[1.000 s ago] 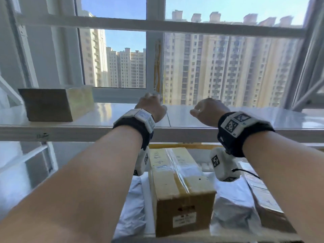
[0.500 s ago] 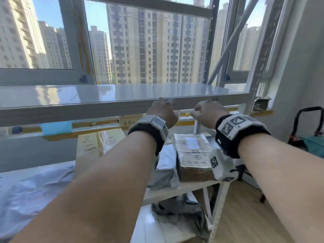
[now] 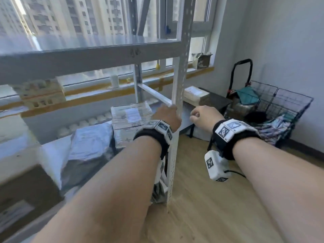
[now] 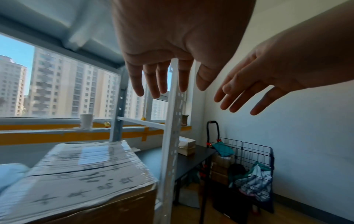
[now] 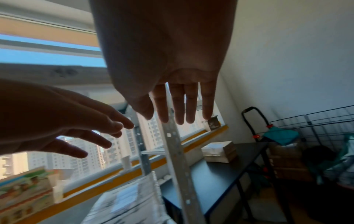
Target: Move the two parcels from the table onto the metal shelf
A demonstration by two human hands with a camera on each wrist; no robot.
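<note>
Both hands are empty, fingers loose and outstretched in the wrist views: left hand in front of the shelf upright, right hand at its 3 o'clock, apart, likely heading for the table; metal shelf spans 10 to 12 o'clock, a wrapped box on its lower tier; beyond, at 1 o'clock, a parcel lies on the dark table, still to fetch; at 2 o'clock a wire basket holds crumpled cloth.
</note>
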